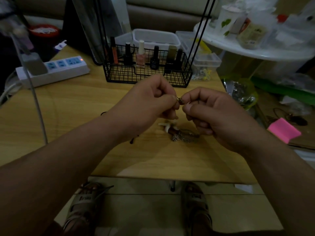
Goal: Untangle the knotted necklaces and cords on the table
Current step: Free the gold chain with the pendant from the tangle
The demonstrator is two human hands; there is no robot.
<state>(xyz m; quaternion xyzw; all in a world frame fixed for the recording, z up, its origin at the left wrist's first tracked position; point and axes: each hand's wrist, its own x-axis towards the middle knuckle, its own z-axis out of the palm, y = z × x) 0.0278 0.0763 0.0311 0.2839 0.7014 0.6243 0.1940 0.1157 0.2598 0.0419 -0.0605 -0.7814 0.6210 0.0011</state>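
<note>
- Two hands meet above the middle of the wooden worktop [81,106], both raised off its surface.
- Bare wood lies open at six o'clock from them, down to the near edge, and at nine o'clock between the left forearm and a white power strip [56,70], which sits well apart near the left edge.
- At twelve o'clock, near the knuckles, a black wire basket [146,74] stands holding upright bottles [141,55]; it closes off the room on the far side.
- At three o'clock the worktop's right edge runs close past the right wrist; beyond it is lower clutter, with a pink block [283,130] among it.
- Curled tight, the left hand [150,101] pinches one side of a small metallic knot [181,100] between thumb and forefinger.
- From the other side the right hand [216,113] pinches the same knot, its remaining fingers folded into the palm.
- The knot sits exactly between the two sets of fingertips, in the air.
- A pile of necklaces [185,135], with a white piece at its ten o'clock end, lies on the wood at six o'clock from the knot, just under the right hand's folded fingers and apart from them.
- Whether a chain links knot and pile I cannot tell.
- A dark cord [134,138] peeps out beside the left wrist, mostly hidden by the forearm.
</note>
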